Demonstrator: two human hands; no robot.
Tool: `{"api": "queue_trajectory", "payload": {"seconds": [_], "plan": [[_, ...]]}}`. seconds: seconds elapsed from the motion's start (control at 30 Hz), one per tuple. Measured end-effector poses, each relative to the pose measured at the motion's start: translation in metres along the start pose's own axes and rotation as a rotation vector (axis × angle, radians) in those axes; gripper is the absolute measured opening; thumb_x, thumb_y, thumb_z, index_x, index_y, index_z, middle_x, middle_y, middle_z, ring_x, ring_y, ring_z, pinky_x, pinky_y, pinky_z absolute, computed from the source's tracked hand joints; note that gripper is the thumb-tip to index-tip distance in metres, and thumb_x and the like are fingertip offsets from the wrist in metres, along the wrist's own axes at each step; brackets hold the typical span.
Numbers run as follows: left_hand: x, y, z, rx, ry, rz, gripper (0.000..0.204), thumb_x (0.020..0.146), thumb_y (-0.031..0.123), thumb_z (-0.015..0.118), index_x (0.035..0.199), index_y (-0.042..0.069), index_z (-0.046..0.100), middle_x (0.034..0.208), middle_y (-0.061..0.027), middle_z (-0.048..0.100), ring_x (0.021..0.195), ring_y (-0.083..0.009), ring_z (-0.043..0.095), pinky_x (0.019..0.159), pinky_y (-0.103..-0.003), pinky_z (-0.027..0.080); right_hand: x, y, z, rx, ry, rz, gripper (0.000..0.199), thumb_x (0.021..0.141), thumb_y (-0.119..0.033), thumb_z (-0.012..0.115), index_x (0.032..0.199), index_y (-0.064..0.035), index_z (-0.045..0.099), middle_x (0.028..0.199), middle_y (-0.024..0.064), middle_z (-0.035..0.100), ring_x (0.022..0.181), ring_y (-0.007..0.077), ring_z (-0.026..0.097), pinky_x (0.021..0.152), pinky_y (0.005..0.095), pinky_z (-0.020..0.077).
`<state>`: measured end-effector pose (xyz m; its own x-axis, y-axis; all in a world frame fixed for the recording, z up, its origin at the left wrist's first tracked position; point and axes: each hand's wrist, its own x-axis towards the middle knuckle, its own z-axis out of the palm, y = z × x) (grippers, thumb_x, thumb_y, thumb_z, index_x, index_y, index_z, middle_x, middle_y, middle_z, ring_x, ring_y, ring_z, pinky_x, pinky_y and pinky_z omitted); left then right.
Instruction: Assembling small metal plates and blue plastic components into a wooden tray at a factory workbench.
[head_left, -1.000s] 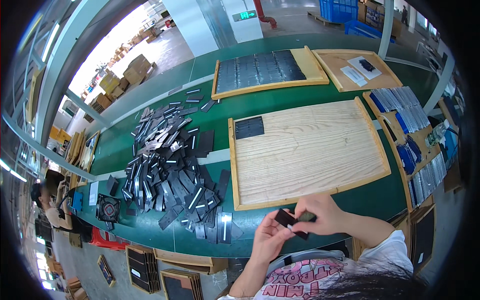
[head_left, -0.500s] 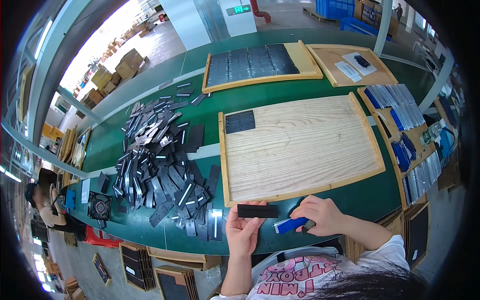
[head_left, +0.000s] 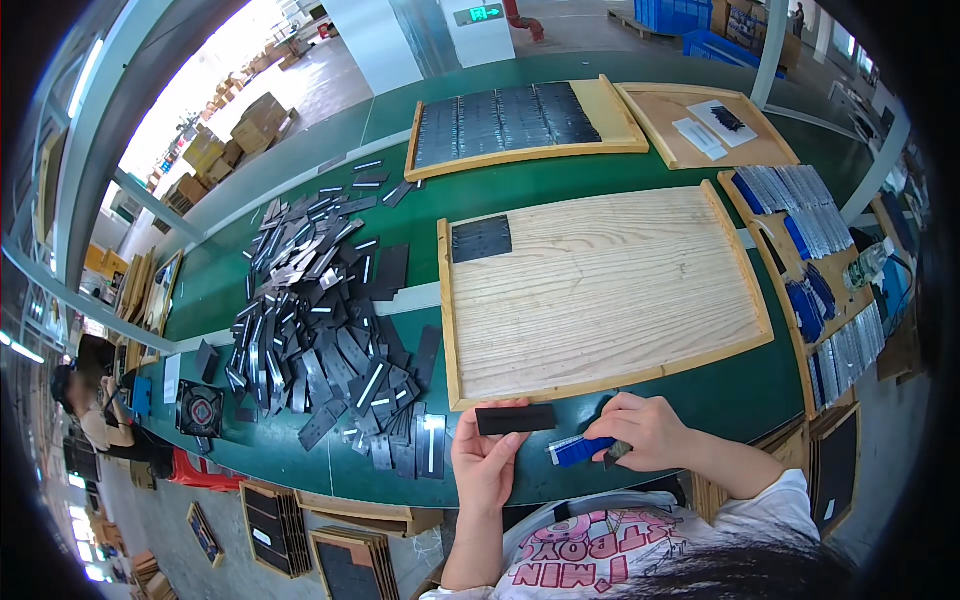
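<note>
Fingers and thumb of my left hand (head_left: 484, 462) pinch a flat black rectangular piece (head_left: 516, 418) near the table's front edge, holding it level just before the wooden tray. To its right, my right hand (head_left: 646, 430) is closed around a blue strip (head_left: 580, 451) with a silvery white end pointing at my left hand. A small dark grey-green thing (head_left: 618, 456) shows under the right fingers; its kind is unclear. The black piece and the blue strip are apart. Beyond them, the wood-grained tray (head_left: 600, 300) carries a small block of black pieces (head_left: 482, 239) in its far left corner.
A heap of loose black pieces (head_left: 320, 330) covers the table's left part, with a small fan (head_left: 200, 412) beside it. Farther back stand a tray of black rows (head_left: 500, 125) and a board with papers (head_left: 680, 98). At right, another board (head_left: 850, 283) bears silver and blue strips.
</note>
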<state>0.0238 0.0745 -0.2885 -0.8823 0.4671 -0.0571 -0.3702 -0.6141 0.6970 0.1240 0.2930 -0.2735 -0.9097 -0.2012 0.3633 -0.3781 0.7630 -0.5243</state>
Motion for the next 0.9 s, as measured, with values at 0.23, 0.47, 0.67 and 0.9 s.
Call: {"api": "queue_trajectory", "payload": {"seconds": [0.23, 0.47, 0.67, 0.9], "plan": [[0.000, -0.006, 0.005, 0.083, 0.034, -0.015, 0.041, 0.081, -0.019, 0.059, 0.116, 0.002, 0.052, 0.125, -0.0183, 0.056, 0.119, -0.0299, 0.055, 0.097, -0.045, 0.051, 0.016, -0.013, -0.025, 0.262, 0.105, 0.044, 0.036, 0.065, -0.017, 0.085, 0.096, -0.0124, 0.066, 0.085, 0.0005, 0.066, 0.081, 0.0202, 0.063, 0.062, 0.0308, 0.0524], [-0.007, -0.025, 0.015, 0.130, -0.056, -0.062, 0.049, 0.070, -0.024, 0.061, 0.112, 0.000, 0.054, 0.127, -0.0189, 0.055, 0.124, -0.0238, 0.049, 0.103, -0.032, 0.042, 0.039, -0.020, -0.027, 0.358, 0.192, 0.114, 0.038, 0.065, -0.012, 0.085, 0.096, -0.0103, 0.064, 0.089, 0.0027, 0.066, 0.080, 0.0220, 0.063, 0.067, 0.0326, 0.0516], [-0.006, -0.023, 0.016, 0.170, -0.080, -0.046, 0.050, 0.070, -0.024, 0.061, 0.113, 0.000, 0.053, 0.127, -0.0195, 0.054, 0.123, -0.0233, 0.050, 0.102, -0.033, 0.043, 0.043, -0.020, -0.023, 0.280, 0.214, 0.086, 0.041, 0.064, -0.011, 0.085, 0.098, -0.0107, 0.063, 0.090, 0.0025, 0.066, 0.080, 0.0225, 0.062, 0.067, 0.0325, 0.0514], [-0.006, -0.023, 0.015, 0.175, -0.085, -0.042, 0.049, 0.072, -0.024, 0.061, 0.114, 0.000, 0.053, 0.128, -0.0198, 0.054, 0.123, -0.0231, 0.050, 0.102, -0.033, 0.043, 0.043, -0.020, -0.021, 0.241, 0.227, 0.075, 0.041, 0.063, -0.011, 0.085, 0.098, -0.0108, 0.063, 0.090, 0.0028, 0.066, 0.079, 0.0223, 0.063, 0.066, 0.0319, 0.0518]]}}
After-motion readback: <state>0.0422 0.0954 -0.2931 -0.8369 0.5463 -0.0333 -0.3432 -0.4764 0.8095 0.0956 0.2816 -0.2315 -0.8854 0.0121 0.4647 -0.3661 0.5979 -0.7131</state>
